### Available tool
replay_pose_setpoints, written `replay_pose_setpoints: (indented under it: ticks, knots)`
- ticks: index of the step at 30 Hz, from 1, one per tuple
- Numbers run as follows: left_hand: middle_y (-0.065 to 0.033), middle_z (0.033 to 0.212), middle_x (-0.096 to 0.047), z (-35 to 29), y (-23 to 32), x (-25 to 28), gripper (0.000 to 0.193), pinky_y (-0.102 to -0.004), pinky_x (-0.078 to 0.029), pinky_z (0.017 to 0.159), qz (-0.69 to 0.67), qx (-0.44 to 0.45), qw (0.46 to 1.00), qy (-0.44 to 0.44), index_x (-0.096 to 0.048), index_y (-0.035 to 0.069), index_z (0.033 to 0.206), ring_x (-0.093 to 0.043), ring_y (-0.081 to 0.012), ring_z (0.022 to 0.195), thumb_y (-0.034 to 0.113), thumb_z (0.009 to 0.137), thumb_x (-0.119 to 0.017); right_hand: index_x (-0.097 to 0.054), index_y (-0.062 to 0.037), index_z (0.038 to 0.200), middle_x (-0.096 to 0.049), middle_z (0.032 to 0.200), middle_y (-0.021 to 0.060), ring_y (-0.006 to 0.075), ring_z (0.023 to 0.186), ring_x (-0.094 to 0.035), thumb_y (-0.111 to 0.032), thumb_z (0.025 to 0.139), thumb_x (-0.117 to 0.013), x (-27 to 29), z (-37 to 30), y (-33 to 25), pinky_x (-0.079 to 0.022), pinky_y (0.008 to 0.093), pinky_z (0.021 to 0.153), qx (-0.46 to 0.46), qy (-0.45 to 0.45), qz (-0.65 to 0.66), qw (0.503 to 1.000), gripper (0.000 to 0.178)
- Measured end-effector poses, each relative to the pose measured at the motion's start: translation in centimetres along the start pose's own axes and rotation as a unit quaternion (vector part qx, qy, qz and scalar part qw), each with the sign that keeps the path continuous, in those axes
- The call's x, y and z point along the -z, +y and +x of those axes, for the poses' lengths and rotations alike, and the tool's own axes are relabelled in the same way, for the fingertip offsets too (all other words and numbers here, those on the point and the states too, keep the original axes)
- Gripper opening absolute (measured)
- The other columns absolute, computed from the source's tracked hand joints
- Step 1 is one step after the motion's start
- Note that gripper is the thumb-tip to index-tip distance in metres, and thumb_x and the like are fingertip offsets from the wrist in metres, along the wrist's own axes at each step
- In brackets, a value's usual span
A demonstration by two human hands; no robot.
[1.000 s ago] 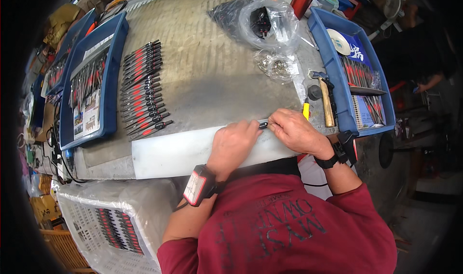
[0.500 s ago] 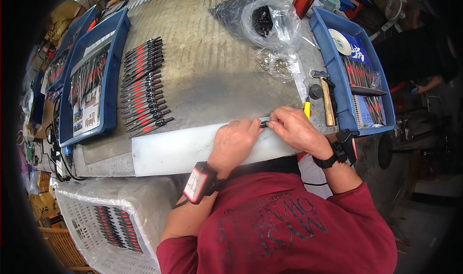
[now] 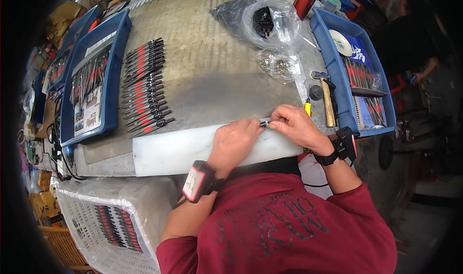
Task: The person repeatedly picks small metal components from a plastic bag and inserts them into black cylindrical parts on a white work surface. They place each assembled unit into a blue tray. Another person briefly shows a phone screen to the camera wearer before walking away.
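My left hand (image 3: pixel 235 141) is closed, fingers curled round a small black cylindrical part (image 3: pixel 263 124), most of which is hidden. The thumb and fingers of my right hand (image 3: pixel 298 127) pinch its other end, where a bright metallic spot shows. Both hands sit over a long white board (image 3: pixel 169 151) along the near table edge. Beyond the board on the left, a column of black-and-red rod-shaped tools (image 3: pixel 144 91) lies side by side. A yellow-handled tool (image 3: pixel 307 107) is just past my right hand.
Blue trays holding more rods flank the table, left (image 3: pixel 113 95) and right (image 3: pixel 330 57). A hammer (image 3: pixel 329 103) lies by the right one. Clear bags (image 3: pixel 282 64) of small parts lie at the back. A white plastic-lined basket (image 3: pixel 72 211) of rods stands lower left. Another person is far right.
My right hand's fingers have shifted slightly at the part's end, and a bright metallic spot now shows there. My left hand stays nearly in place. The far-right person has moved.
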State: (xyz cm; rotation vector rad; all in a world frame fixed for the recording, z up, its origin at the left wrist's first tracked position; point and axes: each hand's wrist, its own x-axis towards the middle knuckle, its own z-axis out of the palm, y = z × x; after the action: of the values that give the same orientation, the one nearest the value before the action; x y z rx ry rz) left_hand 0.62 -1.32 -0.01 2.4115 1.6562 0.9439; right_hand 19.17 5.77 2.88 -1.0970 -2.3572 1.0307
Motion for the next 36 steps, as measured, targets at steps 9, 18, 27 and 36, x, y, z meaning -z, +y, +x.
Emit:
replay_pose_setpoints:
  ticks: [9,18,27,36]
  knots:
    - [-0.0078,0.065,-0.052,0.0,0.0,0.0,0.018,-0.0383,-0.047,0.048,-0.016,0.019,1.0,0.001,-0.053,0.007,0.08,-0.058,-0.0266,0.057,0.021,0.081,-0.065,-0.061,-0.0003,0.088,-0.056,0.076,0.0095,0.0215,0.067,-0.055,-0.013,0.083,-0.066,0.0,-0.2,0.2,-0.044,0.0319,0.062,0.033,0.05,-0.005,0.998,0.015]
    - [-0.0072,0.066,-0.053,-0.1,0.0,0.2,0.02,-0.0372,-0.047,0.048,-0.014,0.004,1.0,0.009,-0.055,0.007,0.081,-0.059,-0.0255,0.057,0.024,0.081,-0.066,-0.068,-0.0007,0.092,-0.06,0.076,0.0104,0.0236,0.073,-0.057,-0.016,0.087,-0.062,-0.9,0.1,0.4,-0.045,0.0326,0.066,0.024,0.001,-0.049,0.999,0.017]
    - [-0.0067,0.065,-0.052,0.2,1.3,2.6,0.02,-0.0347,-0.046,0.046,0.015,-0.022,1.0,0.002,-0.056,0.007,0.083,-0.058,-0.0236,0.055,0.023,0.081,-0.067,-0.068,0.0011,0.093,-0.059,0.076,0.0033,0.0116,0.073,-0.054,-0.015,0.091,-0.06,0.0,-0.5,-0.8,-0.043,0.0267,0.066,0.02,-0.016,0.191,0.981,0.018]
    - [-0.0087,0.065,-0.051,1.0,1.7,3.5,0.017,-0.0381,-0.045,0.047,-0.034,0.006,0.999,-0.002,-0.059,0.007,0.089,-0.055,-0.0285,0.053,0.017,0.08,-0.068,-0.067,0.0018,0.095,-0.063,0.078,0.0055,0.0118,0.071,-0.055,-0.016,0.093,-0.058,-1.1,-1.0,-1.1,-0.043,0.026,0.065,-0.052,0.019,0.296,0.954,0.02]
